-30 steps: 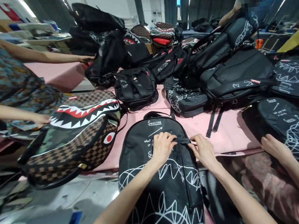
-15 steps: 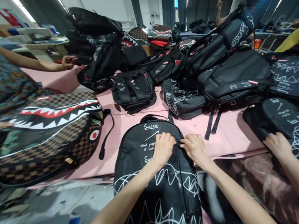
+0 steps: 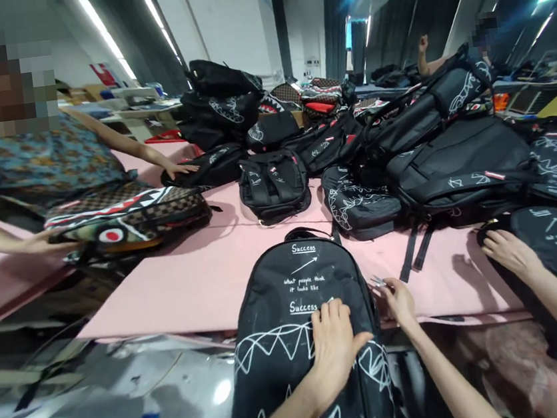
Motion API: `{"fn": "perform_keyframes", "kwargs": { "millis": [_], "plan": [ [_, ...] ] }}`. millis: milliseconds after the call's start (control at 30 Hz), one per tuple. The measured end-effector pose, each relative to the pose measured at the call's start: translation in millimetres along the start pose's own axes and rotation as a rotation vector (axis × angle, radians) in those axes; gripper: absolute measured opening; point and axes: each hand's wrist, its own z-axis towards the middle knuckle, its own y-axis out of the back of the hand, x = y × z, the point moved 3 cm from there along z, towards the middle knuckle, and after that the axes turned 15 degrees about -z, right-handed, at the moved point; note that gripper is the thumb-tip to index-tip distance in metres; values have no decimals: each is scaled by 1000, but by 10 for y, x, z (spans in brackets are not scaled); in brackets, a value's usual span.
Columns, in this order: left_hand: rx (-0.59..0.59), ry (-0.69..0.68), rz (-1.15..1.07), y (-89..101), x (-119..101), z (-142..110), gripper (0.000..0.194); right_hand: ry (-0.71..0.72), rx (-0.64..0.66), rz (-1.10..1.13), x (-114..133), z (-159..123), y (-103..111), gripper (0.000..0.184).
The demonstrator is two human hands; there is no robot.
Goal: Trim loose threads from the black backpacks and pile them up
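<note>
A black backpack (image 3: 275, 317) with white lettering and white scribbled lines lies in front of me, its top toward the far side. On its front panel my left hand (image 3: 334, 337) rests flat, thumb spread out to the right. Just right of the bag's edge, my right hand (image 3: 400, 299) is closed around small metal scissors (image 3: 378, 283); only their silvery tips show, pointing left toward the bag. Their handles are hidden in my fingers.
A pink-covered table (image 3: 167, 289) holds several black bags, with more piled behind. At left, a person grips a checkered shark-mouth backpack (image 3: 172, 207) and touches a black bag (image 3: 223, 165). At right, another person's hand (image 3: 512, 253) rests on a black backpack (image 3: 548, 238).
Both my hands have left the zipper area; the left now lies flat lower on the backpack, the right holds scissors beside it. The checkered backpack has been turned and shifted away by the person at left.
</note>
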Motion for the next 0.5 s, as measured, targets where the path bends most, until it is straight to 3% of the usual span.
{"fn": "perform_keyframes", "kwargs": {
  "millis": [100,167,300,367,467,500],
  "plan": [
    [7,89,29,-49,96,-73,26,25,-22,-92,-45,-46,-216,27],
    [70,124,65,-35,170,-66,18,55,-37,-97,31,-45,-224,27],
    [257,187,128,33,207,-1,26,156,-156,-58,344,-82,102,31],
    [315,197,96,83,163,26,32,279,-190,51,567,-232,325,30],
    [255,181,52,202,118,14,31,636,-23,138,911,-656,518,27],
    [206,159,46,248,121,-20,30,701,-32,142,983,-811,568,29]
  ]
}}
